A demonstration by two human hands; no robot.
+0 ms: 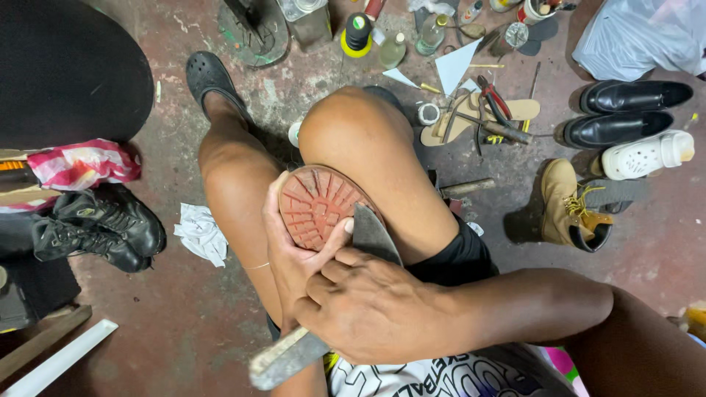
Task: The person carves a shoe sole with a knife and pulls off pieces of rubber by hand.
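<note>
Red ridged sole [318, 206] (grey blade [373, 234] across).

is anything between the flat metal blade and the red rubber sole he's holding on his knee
Nothing visible. The right hand presses the flat grey metal blade against the edge of the red treaded rubber sole, which the left hand cups.

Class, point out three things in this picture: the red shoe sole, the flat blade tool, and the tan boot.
red shoe sole [316, 206], head view, middle of the tread.
flat blade tool [373, 234], head view, bare blade above the knuckles.
tan boot [562, 198], head view, side of the upper.
</note>
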